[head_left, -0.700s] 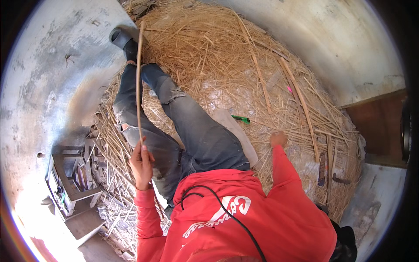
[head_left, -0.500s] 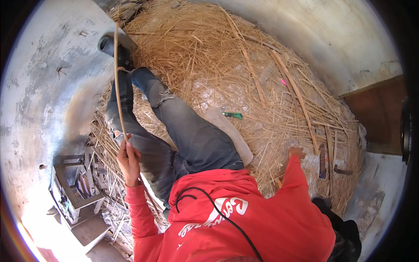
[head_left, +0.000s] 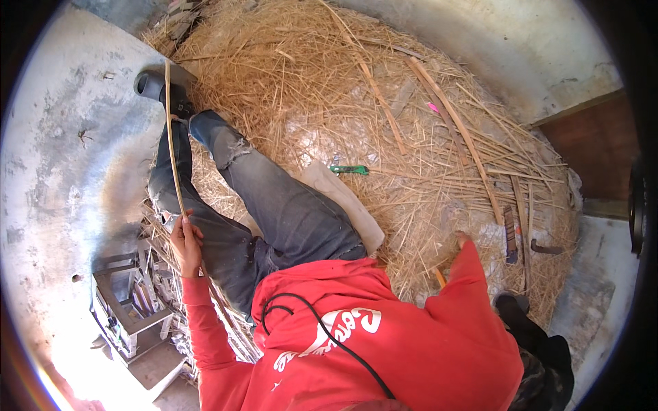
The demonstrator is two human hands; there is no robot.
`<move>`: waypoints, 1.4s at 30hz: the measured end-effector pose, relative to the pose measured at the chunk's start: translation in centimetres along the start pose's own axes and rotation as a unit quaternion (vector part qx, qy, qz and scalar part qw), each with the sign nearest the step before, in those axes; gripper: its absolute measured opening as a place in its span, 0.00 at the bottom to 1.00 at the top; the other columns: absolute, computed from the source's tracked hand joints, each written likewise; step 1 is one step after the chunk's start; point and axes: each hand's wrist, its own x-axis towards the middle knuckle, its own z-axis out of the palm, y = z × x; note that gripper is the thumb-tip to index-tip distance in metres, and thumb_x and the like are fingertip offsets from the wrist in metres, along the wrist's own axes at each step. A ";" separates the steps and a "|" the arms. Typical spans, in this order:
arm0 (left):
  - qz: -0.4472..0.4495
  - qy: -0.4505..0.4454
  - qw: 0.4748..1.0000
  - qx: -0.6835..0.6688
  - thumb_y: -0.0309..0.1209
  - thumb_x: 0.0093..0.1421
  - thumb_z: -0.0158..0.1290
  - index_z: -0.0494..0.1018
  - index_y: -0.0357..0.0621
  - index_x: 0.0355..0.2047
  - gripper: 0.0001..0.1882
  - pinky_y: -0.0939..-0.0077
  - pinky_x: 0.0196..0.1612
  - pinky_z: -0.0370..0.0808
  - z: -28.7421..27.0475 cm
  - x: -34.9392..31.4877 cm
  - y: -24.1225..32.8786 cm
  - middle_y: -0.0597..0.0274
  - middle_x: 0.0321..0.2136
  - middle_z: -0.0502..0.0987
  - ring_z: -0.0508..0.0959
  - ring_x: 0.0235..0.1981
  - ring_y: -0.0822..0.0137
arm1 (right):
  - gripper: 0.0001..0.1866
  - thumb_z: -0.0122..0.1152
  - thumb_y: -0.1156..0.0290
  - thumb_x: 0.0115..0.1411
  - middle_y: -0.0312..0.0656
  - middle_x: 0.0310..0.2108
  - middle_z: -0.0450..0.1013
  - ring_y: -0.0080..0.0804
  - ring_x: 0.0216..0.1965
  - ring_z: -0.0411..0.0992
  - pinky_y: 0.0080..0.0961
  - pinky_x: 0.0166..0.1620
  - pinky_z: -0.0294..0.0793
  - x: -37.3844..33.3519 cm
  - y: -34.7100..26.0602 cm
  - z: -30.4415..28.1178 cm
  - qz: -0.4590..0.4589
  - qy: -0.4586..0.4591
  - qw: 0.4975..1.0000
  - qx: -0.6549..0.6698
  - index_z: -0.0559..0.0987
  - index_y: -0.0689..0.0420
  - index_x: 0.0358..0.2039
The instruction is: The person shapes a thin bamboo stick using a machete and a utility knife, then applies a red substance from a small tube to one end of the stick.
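I sit on a straw-strewn floor (head_left: 308, 82) in a red hooded top, my jeans-clad legs (head_left: 274, 205) stretched out ahead. My left hand (head_left: 185, 243) is closed around a long thin cane strip (head_left: 173, 144) that runs up past my black shoe (head_left: 161, 85). My right hand (head_left: 464, 239) reaches out to the right over the straw. The red sleeve hides most of it, so its fingers cannot be made out. A short orange stick (head_left: 439, 276) lies just below that hand.
A green-handled cutter (head_left: 349, 169) lies on the straw beside a beige cloth (head_left: 346, 202). Long wooden slats (head_left: 449, 120) cross the pile. A flat blade tool (head_left: 510, 236) and a dark hooked tool (head_left: 545, 248) lie at right. A metal frame stand (head_left: 127, 305) sits at lower left, a brown door (head_left: 596, 144) at right.
My left hand has shifted left and down with the cane strip. My right hand has slid right and down over the straw, and the sleeve now covers more of it.
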 end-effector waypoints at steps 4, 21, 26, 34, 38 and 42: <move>-0.017 -0.024 0.999 -0.045 0.41 0.75 0.42 0.75 0.41 0.51 0.19 0.88 0.19 0.59 0.8 1.2 -0.2 0.72 0.16 0.68 0.63 0.14 0.84 | 0.39 0.61 0.50 0.57 0.62 0.60 0.67 0.55 0.63 0.65 0.38 0.64 0.65 2.2 2.7 0.4 -0.100 0.027 0.993 -0.051 0.70 0.63 0.63; -0.059 -0.016 0.988 -0.140 0.41 0.74 0.44 0.75 0.41 0.53 0.19 0.89 0.18 0.58 -0.2 0.4 0.2 0.74 0.17 0.69 0.63 0.14 0.85 | 0.26 0.62 0.61 0.56 0.56 0.48 0.76 0.52 0.49 0.76 0.40 0.53 0.74 -14.5 12.0 -13.0 0.097 0.153 0.957 -0.225 0.74 0.61 0.53; -0.056 -0.027 0.986 -0.153 0.42 0.74 0.44 0.75 0.41 0.53 0.19 0.89 0.18 0.58 -0.2 0.8 -0.3 0.73 0.17 0.69 0.63 0.14 0.84 | 0.22 0.61 0.63 0.57 0.53 0.45 0.78 0.50 0.46 0.77 0.40 0.51 0.75 -15.9 15.2 -14.4 0.101 0.160 0.952 -0.240 0.76 0.61 0.49; -0.064 -0.026 0.984 -0.163 0.40 0.74 0.43 0.75 0.40 0.52 0.19 0.87 0.17 0.59 -1.2 0.4 -0.3 0.73 0.17 0.69 0.64 0.14 0.83 | 0.15 0.60 0.66 0.58 0.50 0.40 0.80 0.46 0.43 0.79 0.39 0.47 0.76 -13.2 10.5 -11.5 -0.013 0.178 0.951 -0.253 0.79 0.60 0.43; -0.057 -0.026 0.982 -0.179 0.41 0.74 0.43 0.75 0.41 0.53 0.20 0.86 0.18 0.60 0.0 0.9 0.7 0.74 0.17 0.69 0.64 0.15 0.82 | 0.12 0.59 0.67 0.58 0.48 0.38 0.81 0.44 0.41 0.79 0.39 0.46 0.76 -9.3 -1.3 -2.9 -0.243 0.235 0.934 -0.115 0.81 0.60 0.40; -0.051 -0.023 0.978 -0.202 0.39 0.74 0.42 0.75 0.41 0.52 0.18 0.85 0.19 0.63 0.0 0.8 2.2 0.72 0.18 0.70 0.67 0.15 0.81 | 0.07 0.62 0.75 0.58 0.43 0.34 0.80 0.33 0.35 0.77 0.29 0.43 0.76 -16.7 -21.7 9.9 -0.465 0.210 0.835 0.207 0.82 0.62 0.36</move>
